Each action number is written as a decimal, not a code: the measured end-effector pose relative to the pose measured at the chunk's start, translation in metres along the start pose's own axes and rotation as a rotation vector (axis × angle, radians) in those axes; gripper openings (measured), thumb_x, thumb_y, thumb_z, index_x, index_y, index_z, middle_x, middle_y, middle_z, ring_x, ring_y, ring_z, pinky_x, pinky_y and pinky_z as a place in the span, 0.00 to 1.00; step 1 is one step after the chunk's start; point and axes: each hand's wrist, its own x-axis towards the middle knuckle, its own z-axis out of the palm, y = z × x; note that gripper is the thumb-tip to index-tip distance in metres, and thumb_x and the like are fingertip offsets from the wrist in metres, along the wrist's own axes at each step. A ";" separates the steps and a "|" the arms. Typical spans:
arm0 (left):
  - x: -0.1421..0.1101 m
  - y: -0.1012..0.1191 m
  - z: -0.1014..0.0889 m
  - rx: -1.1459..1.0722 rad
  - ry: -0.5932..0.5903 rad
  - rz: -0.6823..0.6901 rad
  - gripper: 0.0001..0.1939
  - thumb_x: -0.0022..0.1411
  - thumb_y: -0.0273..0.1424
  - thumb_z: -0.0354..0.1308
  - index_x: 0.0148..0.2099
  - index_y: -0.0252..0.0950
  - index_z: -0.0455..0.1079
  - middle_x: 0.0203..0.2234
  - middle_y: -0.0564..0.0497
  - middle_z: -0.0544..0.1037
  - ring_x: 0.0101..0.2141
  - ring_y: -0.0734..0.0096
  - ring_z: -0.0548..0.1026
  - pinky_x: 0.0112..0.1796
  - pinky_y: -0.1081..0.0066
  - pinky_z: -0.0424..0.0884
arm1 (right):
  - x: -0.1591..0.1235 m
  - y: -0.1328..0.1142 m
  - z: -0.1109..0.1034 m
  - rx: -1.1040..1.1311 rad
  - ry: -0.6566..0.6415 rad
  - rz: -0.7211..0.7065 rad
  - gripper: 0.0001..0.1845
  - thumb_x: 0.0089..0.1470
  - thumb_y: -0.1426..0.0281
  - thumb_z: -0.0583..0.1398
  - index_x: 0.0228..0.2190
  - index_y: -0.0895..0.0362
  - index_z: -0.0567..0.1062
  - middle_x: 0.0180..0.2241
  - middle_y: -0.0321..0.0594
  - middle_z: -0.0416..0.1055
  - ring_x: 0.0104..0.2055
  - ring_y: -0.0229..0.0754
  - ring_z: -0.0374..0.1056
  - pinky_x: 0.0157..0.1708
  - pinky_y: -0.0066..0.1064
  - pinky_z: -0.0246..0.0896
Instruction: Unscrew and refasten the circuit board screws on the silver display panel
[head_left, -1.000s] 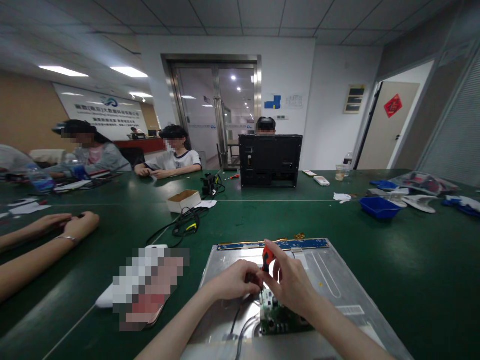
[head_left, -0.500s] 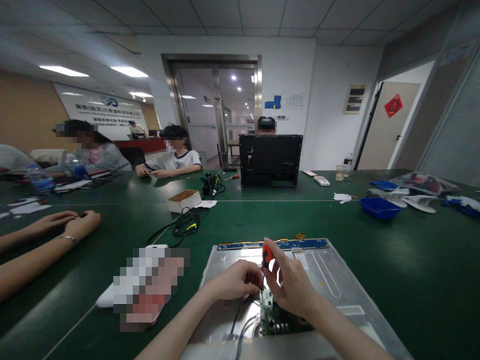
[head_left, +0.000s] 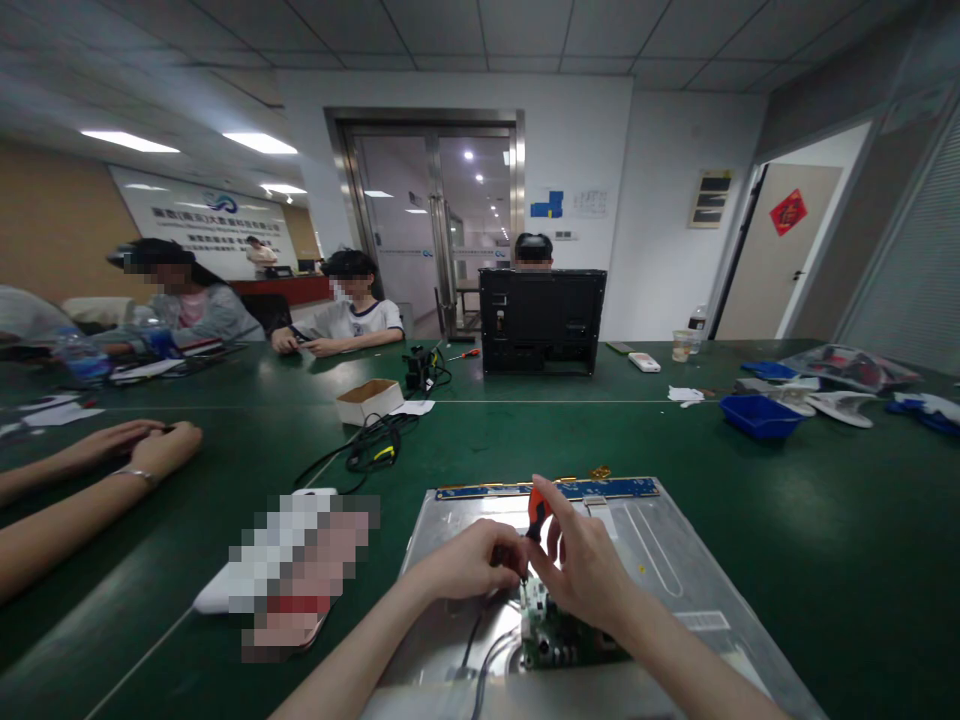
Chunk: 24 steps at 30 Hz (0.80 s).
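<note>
Holding screwdriver near upright at board

Gripping with the right hand curled closed, forefinger atop, likely for pressure; bunching left hand low beside it, perhaps guiding, cannot tell whether pinching; pointing tip-down along a near-vertical long axis at the board's far-left corner

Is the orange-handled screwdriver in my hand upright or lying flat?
Roughly upright: the screwdriver stands handle-up in the right hand, by the circuit board.
</note>
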 end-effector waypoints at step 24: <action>-0.001 -0.004 0.002 0.013 0.006 0.026 0.09 0.48 0.23 0.59 0.34 0.35 0.76 0.28 0.54 0.77 0.31 0.68 0.72 0.35 0.73 0.67 | -0.002 0.000 0.003 -0.016 0.053 0.018 0.35 0.62 0.72 0.55 0.67 0.57 0.51 0.22 0.32 0.71 0.18 0.39 0.66 0.19 0.28 0.57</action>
